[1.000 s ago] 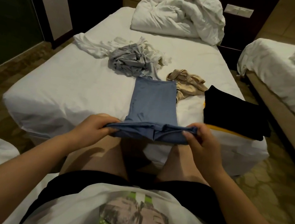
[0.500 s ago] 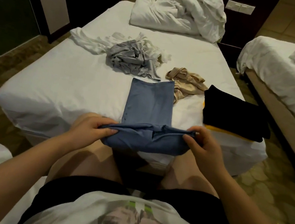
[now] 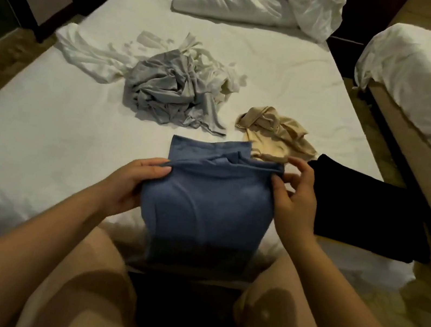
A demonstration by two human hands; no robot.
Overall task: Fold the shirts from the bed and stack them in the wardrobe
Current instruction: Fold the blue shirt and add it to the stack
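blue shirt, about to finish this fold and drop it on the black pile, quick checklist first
1. Left hand grips the blue shirt at its left edge: ok.
2. Right hand pinches the shirt's right corner: ok.
3. Folded layer meets the far hem: not ok, a strip of the lower layer shows beyond it.
4. Beige garment free of the fold: cannot tell, it meets the shirt's far right corner.
5. Black pile lies flat on the bed, right beside the shirt: ok.
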